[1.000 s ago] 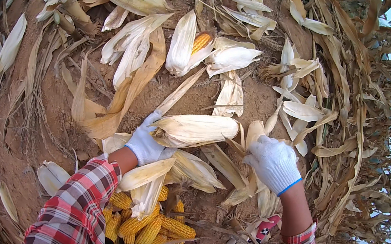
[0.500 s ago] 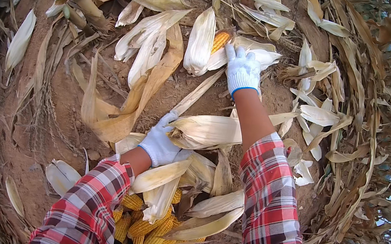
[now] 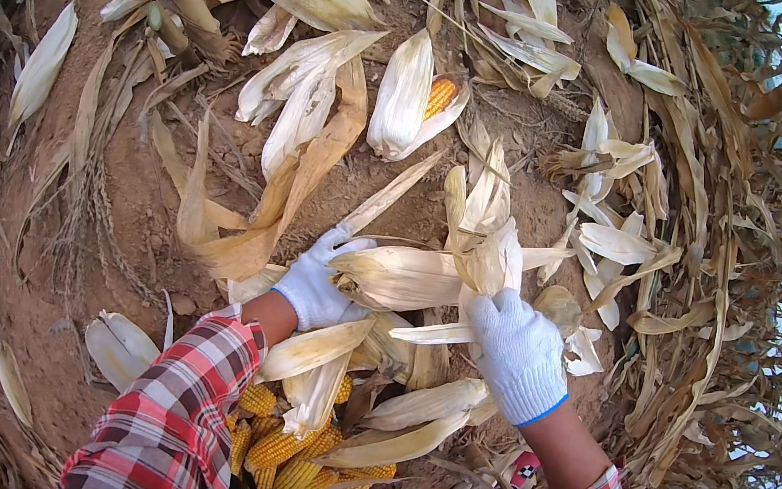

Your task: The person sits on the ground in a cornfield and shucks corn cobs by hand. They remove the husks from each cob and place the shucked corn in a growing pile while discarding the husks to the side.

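Reddish-brown bare soil (image 3: pixel 92 281) fills the middle of the view; a tangled bank of dry tan stalks and leaves (image 3: pixel 727 295) curves along the right edge; at the lower centre lies a heap of husked, bright yellow corn cobs (image 3: pixel 280 446), partly covered by loose husk leaves; above the heap, between the hands, is a plump, cream-coloured ear wrapped in papery husk (image 3: pixel 396 276). The left hand in a white knitted glove (image 3: pixel 320 280) touches that ear's left end; its fingers are partly hidden, so I cannot tell how firmly they close. The right hand in a blue-cuffed white glove (image 3: pixel 521 355) has come back from the upper ground, where it was reaching a moment ago; it is now clamped on a flared bundle of pale husk (image 3: pixel 484 262), which overlaps the ear's right end; the handling, I judge, is now gathered in one spot; the small exposed patch of orange-yellow kernels (image 3: pixel 441 96) farther up remains untouched.
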`<action>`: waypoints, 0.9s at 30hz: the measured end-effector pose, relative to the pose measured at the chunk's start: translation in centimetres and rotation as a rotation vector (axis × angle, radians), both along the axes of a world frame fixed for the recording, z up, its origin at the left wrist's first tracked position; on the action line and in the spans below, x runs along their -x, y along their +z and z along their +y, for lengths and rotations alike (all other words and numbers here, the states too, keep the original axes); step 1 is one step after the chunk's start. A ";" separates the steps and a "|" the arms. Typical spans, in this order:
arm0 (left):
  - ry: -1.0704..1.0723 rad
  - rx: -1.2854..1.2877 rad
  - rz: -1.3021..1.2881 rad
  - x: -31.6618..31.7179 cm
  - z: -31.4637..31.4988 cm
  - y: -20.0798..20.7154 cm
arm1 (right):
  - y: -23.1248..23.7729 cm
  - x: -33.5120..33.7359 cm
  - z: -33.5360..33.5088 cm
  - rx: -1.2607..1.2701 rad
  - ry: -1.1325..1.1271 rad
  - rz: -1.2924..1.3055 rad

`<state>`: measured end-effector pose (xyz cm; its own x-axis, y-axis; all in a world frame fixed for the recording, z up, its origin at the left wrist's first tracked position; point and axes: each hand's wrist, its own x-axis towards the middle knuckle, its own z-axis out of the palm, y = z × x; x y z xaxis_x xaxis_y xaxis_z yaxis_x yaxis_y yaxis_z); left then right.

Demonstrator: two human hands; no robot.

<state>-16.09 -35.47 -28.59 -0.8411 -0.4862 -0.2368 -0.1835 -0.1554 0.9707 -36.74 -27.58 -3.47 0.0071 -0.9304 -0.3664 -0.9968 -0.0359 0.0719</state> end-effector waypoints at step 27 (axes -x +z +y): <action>-0.114 0.409 -0.098 0.5 -0.2 -0.7 | -10.0 3.4 -8.5 0.493 -1.071 -1.680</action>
